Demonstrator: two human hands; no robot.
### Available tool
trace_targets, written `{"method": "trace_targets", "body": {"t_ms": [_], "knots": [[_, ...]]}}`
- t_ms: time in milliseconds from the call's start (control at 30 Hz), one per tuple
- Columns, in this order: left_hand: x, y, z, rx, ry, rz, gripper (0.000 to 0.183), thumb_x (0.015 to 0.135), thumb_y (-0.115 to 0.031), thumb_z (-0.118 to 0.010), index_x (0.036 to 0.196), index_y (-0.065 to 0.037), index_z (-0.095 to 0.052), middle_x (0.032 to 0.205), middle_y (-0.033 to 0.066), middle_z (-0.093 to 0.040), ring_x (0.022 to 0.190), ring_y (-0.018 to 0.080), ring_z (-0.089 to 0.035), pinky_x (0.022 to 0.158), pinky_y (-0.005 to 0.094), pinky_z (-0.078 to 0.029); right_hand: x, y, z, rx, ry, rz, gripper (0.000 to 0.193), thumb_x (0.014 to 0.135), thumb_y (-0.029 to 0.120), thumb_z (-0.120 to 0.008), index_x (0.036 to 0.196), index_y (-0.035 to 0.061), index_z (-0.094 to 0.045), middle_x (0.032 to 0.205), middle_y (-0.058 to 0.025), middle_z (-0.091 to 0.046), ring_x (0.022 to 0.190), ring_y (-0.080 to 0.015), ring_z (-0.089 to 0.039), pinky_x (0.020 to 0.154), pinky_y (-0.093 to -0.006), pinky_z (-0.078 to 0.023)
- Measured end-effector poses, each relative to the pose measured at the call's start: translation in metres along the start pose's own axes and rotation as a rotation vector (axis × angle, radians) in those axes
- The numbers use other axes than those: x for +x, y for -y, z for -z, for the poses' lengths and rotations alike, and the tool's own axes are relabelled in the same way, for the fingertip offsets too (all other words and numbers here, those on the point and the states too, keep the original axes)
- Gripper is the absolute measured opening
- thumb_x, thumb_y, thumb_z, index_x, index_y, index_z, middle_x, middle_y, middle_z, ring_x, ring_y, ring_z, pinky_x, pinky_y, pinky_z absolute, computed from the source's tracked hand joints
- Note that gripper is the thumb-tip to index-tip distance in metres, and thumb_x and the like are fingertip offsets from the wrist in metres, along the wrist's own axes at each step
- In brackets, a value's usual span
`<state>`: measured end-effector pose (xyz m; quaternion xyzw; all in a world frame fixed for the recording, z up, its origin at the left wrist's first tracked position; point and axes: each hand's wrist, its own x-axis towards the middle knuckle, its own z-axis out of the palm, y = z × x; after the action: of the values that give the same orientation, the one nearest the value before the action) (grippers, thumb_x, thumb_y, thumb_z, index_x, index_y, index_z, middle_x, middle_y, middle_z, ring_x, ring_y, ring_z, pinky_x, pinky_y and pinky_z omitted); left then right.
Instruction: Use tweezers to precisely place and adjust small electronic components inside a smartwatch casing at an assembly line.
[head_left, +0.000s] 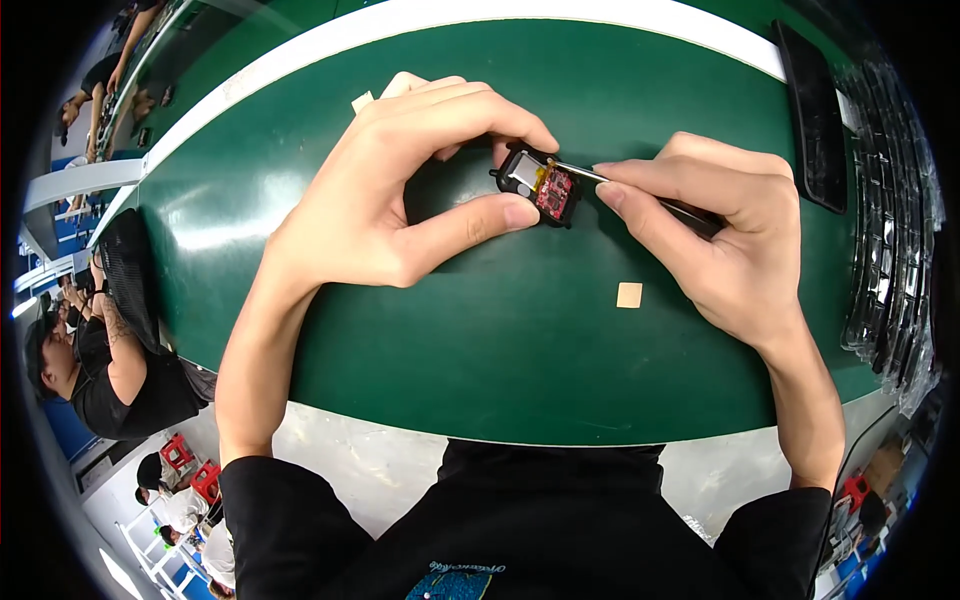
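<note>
Between the thumb and fingers of my left hand (370, 190) is a small black electronic device (519, 197), its case open. Inside it show a silvery rectangular part, a strip of amber tape and a red circuit board (556, 190). My right hand (730, 220) pinches a pair of thin metal tweezers (580, 172), whose tip touches or hovers by the amber tape; which of these, I cannot tell. A small beige square piece (629, 295) lies on the green table below the tool. Another pale piece (362, 101) shows behind my left knuckles.
The green table (480, 350) has a white raised edge (600, 10) along its far side. At the right lie a black tray (812, 120) and a stack of plastic-wrapped trays (885, 230). Another person (100, 350) in black sits at the left, by a black mesh container (130, 275).
</note>
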<state>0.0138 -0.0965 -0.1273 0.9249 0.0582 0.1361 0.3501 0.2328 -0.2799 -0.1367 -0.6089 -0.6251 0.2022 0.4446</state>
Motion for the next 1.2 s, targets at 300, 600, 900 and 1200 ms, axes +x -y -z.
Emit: {"method": "trace_targets", "body": {"t_ms": [300, 600, 900, 1200], "knots": [[0.0023, 0.0002, -0.0003, 0.052, 0.019, -0.078, 0.045, 0.080, -0.021, -0.085, 0.121, -0.004, -0.079, 0.100, 0.0082, -0.074, 0.086, 0.0232, -0.062, 0.081, 0.0360, -0.039, -0.0008, -0.0029, 0.0001, 0.012, 0.006, 0.012, 0.016, 0.091, -0.002, -0.086, 0.108, -0.0022, -0.087, 0.069, -0.0046, -0.063, 0.059, -0.0095, -0.053, 0.053, -0.0286, -0.034], [0.0022, 0.0001, 0.0020, 0.058, 0.030, -0.055, 0.045, 0.080, -0.021, -0.086, 0.120, -0.004, -0.080, 0.099, 0.0086, -0.075, 0.086, 0.0233, -0.062, 0.081, 0.0360, -0.040, 0.0002, -0.0020, 0.0017, -0.009, 0.004, 0.008, 0.017, 0.091, -0.002, -0.086, 0.108, -0.0010, -0.088, 0.069, -0.0042, -0.064, 0.059, -0.0091, -0.053, 0.053, -0.0283, -0.034], [0.0015, 0.0007, 0.0018, 0.045, 0.030, -0.036, 0.045, 0.078, -0.019, -0.085, 0.121, -0.004, -0.080, 0.097, 0.0065, -0.073, 0.084, 0.0219, -0.059, 0.079, 0.0354, -0.039, -0.0013, -0.0018, -0.0022, 0.015, -0.008, 0.010, 0.017, 0.090, -0.004, -0.085, 0.107, -0.0010, -0.088, 0.068, -0.0048, -0.064, 0.059, -0.0101, -0.054, 0.054, -0.0288, -0.035], [0.0016, 0.0006, 0.0009, 0.032, 0.023, -0.051, 0.044, 0.080, -0.020, -0.085, 0.121, -0.004, -0.080, 0.098, 0.0071, -0.073, 0.085, 0.0222, -0.060, 0.079, 0.0353, -0.039, -0.0017, -0.0015, -0.0009, 0.001, -0.009, 0.026, 0.017, 0.089, -0.005, -0.085, 0.106, -0.0013, -0.088, 0.068, -0.0048, -0.065, 0.058, -0.0096, -0.054, 0.053, -0.0288, -0.035]]}}
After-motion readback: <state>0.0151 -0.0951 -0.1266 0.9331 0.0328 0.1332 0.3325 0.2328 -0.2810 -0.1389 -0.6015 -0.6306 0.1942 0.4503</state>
